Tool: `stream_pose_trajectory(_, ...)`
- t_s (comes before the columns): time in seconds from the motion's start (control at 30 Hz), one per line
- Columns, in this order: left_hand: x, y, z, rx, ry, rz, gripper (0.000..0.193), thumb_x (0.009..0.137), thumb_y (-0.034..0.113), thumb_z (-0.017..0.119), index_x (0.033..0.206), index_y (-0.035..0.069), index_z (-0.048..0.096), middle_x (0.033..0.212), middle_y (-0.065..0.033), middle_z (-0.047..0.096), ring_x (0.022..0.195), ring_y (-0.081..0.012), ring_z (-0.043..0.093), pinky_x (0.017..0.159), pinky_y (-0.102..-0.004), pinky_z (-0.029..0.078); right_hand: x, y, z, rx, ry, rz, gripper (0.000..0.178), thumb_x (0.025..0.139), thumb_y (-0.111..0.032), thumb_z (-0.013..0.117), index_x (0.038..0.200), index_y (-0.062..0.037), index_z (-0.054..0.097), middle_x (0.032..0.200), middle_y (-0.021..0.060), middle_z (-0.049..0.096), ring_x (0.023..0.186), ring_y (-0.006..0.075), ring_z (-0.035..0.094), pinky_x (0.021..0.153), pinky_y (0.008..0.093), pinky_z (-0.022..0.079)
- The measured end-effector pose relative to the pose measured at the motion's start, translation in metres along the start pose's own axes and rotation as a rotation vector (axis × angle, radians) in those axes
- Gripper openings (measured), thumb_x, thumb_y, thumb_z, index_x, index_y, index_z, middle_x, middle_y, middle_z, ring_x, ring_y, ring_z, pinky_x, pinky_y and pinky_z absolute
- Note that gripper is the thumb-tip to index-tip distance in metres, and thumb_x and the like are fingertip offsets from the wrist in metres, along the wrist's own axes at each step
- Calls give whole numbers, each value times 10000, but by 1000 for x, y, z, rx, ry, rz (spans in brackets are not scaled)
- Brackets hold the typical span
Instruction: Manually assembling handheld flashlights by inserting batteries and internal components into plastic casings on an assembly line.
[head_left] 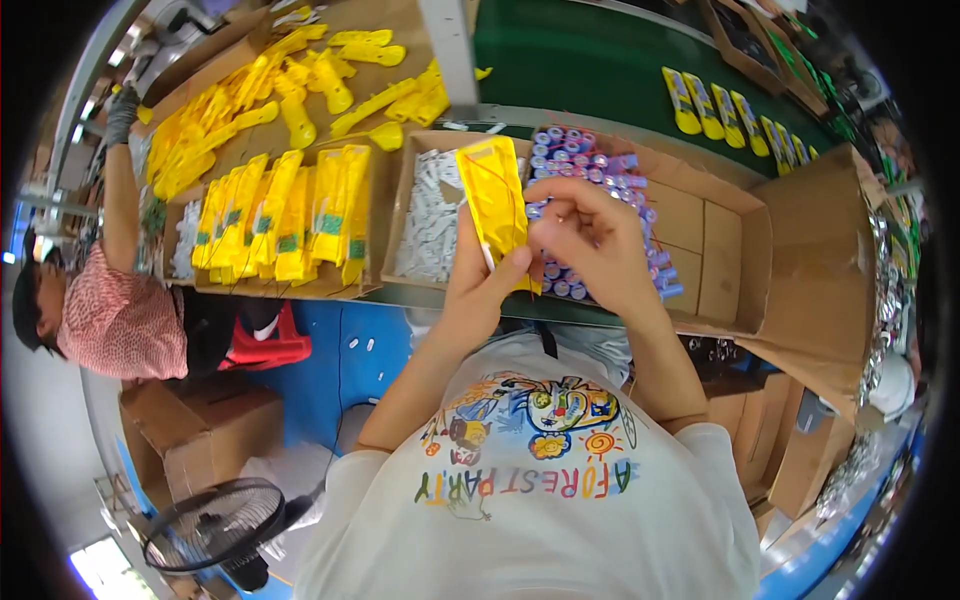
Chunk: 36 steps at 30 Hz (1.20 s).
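We note the yellow casing (pixel 488 190): smooth plastic, glossy, catching light. Purple cylinders (pixel 572 147): slick wrap, metallic-looking ends. White pieces (pixel 425 212): plastic by look, sheen hard to judge. Open box (pixel 735 265): matt brown cardboard, creased. Green desk (pixel 560 60): smooth, faintly shiny. Our T-shirt (pixel 430 550): matt white cloth, wrinkled. Red seat (pixel 268 342): glossy plastic. Fan guard (pixel 215 528): thin dark bars, metal or plastic, we cannot tell.

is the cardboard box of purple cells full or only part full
The cardboard box is part full: purple cells crowd its left side, while bare cardboard shows at right.
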<state>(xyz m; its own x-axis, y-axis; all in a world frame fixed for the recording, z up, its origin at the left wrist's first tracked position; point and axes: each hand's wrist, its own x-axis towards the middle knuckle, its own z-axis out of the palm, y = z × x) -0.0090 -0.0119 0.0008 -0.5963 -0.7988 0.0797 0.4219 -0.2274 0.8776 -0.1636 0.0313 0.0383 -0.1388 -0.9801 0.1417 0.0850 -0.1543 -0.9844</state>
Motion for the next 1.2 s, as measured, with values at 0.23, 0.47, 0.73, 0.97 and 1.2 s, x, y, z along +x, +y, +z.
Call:
stream_pose_trajectory(0.23, 4, -10, 14, 114, 14, -28, 589, 950, 357, 403, 1407, 31, 220, 1226, -110, 478, 1086, -178, 512, 932, -311, 421, -13, 7, 0, -481, 202, -152, 126, 809, -39, 692, 909, 20, 642, 719, 18, 550, 520, 41, 555, 431, 177, 396)
stream_pose_trajectory(0.47, 9, -18, 13, 173, -1, -88, 499, 958, 313, 392, 1362, 37, 292, 1194, -106, 496, 1084, -169, 503, 938, -313, 405, -15, 22, -1, -667, 237, -357, 102, 744, -22, 704, 775, -22, 607, 646, 8, 517, 478, 60, 493, 408, 219, 368)
stream_pose_trajectory(0.73, 7, -9, 0, 96, 21, -246, 346, 923, 19, 400, 1260, 57, 328, 994, -86, 535, 838, -161, 561, 776, -305, 478, -9, 46, -99, -849, 101, -202, 131, 786, -16, 651, 906, -65, 672, 757, 69, 602, 688, 184, 610, 602, 272, 486)
stream_pose_trajectory(0.97, 2, -15, 12, 88, -93, -243, 334, 933, 49, 456, 1232, 53, 306, 962, -82, 514, 772, -149, 552, 707, -300, 484, -3, 3, -85, -929, 194, -320, 162, 843, 1, 588, 978, -33, 671, 840, 80, 652, 754, 168, 629, 645, 285, 480)
stream_pose_trajectory(1.2, -3, -20, 19, 136, -127, -209, 389, 967, 210, 369, 1310, 43, 298, 1108, -81, 501, 918, -136, 519, 810, -289, 442, -36, 10, -18, -372, 50, 85, 102, 753, -40, 699, 833, -53, 638, 686, 1, 562, 586, 50, 538, 474, 214, 369)
